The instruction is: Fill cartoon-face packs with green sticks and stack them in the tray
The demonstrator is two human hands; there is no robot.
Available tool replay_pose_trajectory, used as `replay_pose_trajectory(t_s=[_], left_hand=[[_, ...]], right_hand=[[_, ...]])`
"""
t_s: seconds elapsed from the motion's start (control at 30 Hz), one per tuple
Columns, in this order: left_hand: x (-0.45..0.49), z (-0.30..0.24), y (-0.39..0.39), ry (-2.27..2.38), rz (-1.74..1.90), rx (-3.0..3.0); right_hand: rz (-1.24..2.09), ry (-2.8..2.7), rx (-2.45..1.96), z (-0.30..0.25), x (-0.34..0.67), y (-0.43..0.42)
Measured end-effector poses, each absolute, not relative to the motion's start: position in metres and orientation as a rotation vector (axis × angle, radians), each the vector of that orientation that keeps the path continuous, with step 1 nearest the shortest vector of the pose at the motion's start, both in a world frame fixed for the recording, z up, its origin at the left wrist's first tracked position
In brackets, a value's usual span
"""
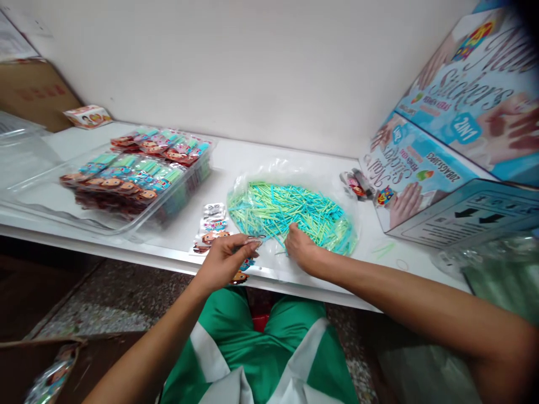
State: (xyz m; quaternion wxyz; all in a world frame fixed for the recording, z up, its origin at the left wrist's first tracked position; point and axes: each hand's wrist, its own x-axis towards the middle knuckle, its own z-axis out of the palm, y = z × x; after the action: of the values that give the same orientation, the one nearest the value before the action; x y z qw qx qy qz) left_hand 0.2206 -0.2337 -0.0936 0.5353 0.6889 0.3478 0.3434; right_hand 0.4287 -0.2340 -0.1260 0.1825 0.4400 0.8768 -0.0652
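Note:
My left hand (225,259) hovers over the front edge of the white table (295,163), fingers pinched on a small clear packet with a cartoon-face card (246,264). My right hand (300,247) rests at the near edge of a heap of thin blue and green sticks (290,213) lying on a clear plastic bag, its fingers curled down into the sticks. A few more cartoon-face packets (213,227) lie just left of the heap.
A clear plastic tray (25,191) at the left holds several rows of filled packets (138,168). Large nail-sticker boxes (455,140) stand at the right. A brown carton (33,92) sits far left, against the wall. Small wrapped items (357,185) lie by the boxes.

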Motion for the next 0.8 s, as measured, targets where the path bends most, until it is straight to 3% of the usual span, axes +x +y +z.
replay_pose_trajectory(t_s=[0.1, 0.23, 0.37, 0.53, 0.63, 0.73, 0.8], left_hand=[[0.22, -0.096, -0.232, 0.859, 0.865, 1.546], [0.232, -0.099, -0.222, 1.008, 1.219, 1.316], [0.267, -0.1, -0.209, 1.007, 1.443, 1.386], [0.311, -0.102, -0.206, 0.864, 1.384, 1.479], [0.32, -0.103, -0.208, 0.871, 1.494, 1.233], [0.326, -0.104, -0.213, 0.882, 1.606, 0.97], [0.332, -0.105, -0.218, 0.864, 1.594, 0.837]], right_hand=[[0.005, 2.324, 1.383, -0.112, 0.436, -0.235], [0.103, 2.367, 1.395, -0.087, 0.448, -0.241], [-0.027, 2.517, 1.452, -0.07, 0.443, -0.255], [-0.32, 2.741, 1.68, -0.068, 0.435, -0.267], [-1.104, 2.812, 2.071, -0.075, 0.436, -0.266], [-2.493, 2.586, 2.504, -0.085, 0.42, -0.26], [-3.423, 2.081, 2.454, -0.094, 0.401, -0.258]])
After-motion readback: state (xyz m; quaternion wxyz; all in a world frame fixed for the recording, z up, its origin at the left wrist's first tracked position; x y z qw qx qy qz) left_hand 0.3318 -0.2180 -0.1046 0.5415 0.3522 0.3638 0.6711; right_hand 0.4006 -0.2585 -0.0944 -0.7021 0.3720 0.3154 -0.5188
